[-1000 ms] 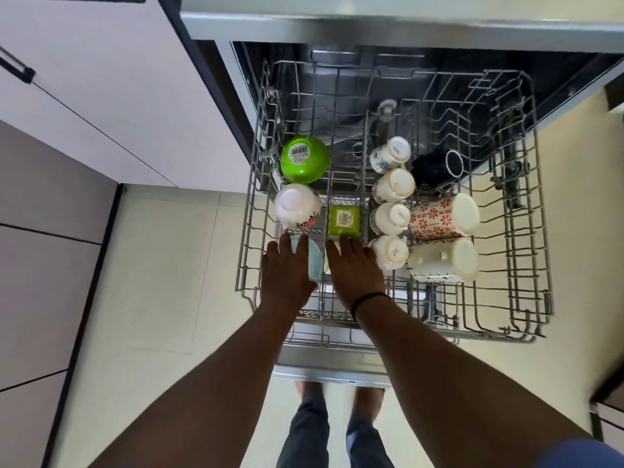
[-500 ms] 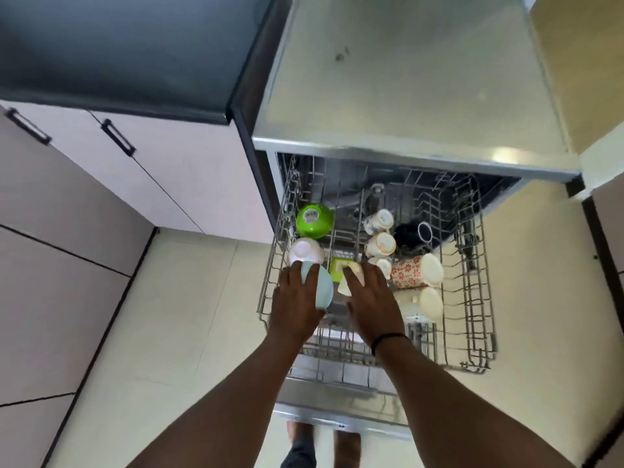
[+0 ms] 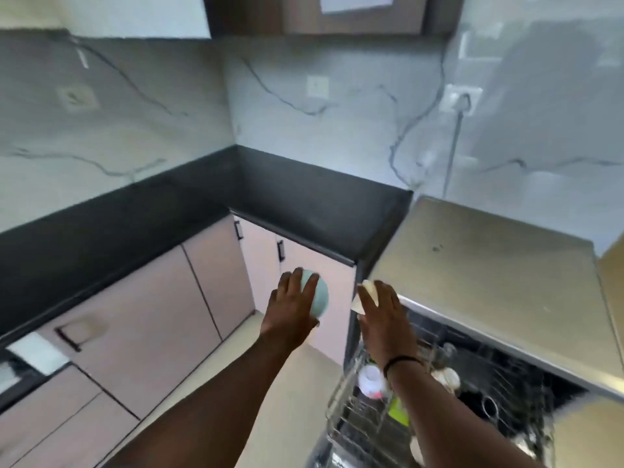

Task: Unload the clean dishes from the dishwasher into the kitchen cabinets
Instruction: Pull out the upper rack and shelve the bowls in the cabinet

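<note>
Both hands have lifted clear of the dishwasher rack [image 3: 368,413] at 5 o'clock; the left hand [image 3: 293,307] grips a pale blue bowl [image 3: 319,296], the right hand [image 3: 383,314] holds a cream cup [image 3: 366,295]; next, presumably, the wall cabinets [image 3: 351,13] at 12 o'clock above the black worktop [image 3: 304,197].

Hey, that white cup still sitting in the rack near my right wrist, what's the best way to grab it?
Take the white cup around its rounded body, coming straight down from above. It seems to sit mouth-down in the rack, so the rim is not reachable, and the wires crowd its sides. Blur hides any handle. Both hands are full: the left hand holds the blue bowl, the right hand a cream cup.
</note>
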